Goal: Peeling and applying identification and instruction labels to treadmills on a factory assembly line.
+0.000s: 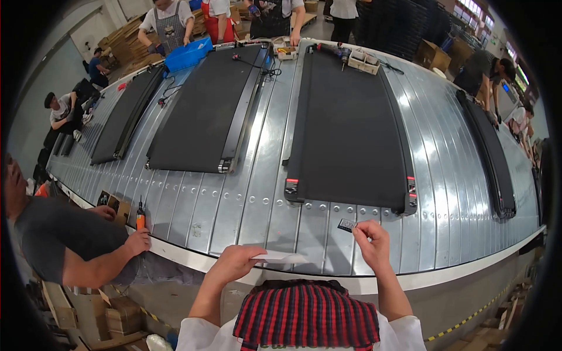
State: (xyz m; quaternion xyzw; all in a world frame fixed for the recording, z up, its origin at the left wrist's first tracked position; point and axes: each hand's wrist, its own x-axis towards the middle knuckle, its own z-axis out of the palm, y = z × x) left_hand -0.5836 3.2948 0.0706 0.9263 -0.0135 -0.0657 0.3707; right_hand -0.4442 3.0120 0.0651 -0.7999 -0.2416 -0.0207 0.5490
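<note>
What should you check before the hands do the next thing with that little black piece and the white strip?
1. Right hand holds the small black piece at its fingertips: ok.
2. Left hand holds the white strip: ok.
3. Black panel lies flat on the metal conveyor, in front of the hands: ok.
4. Neighbour's hand, by the orange screwdriver, is well apart: ok.
5. Which side of the piece faces up: cannot tell.
</note>
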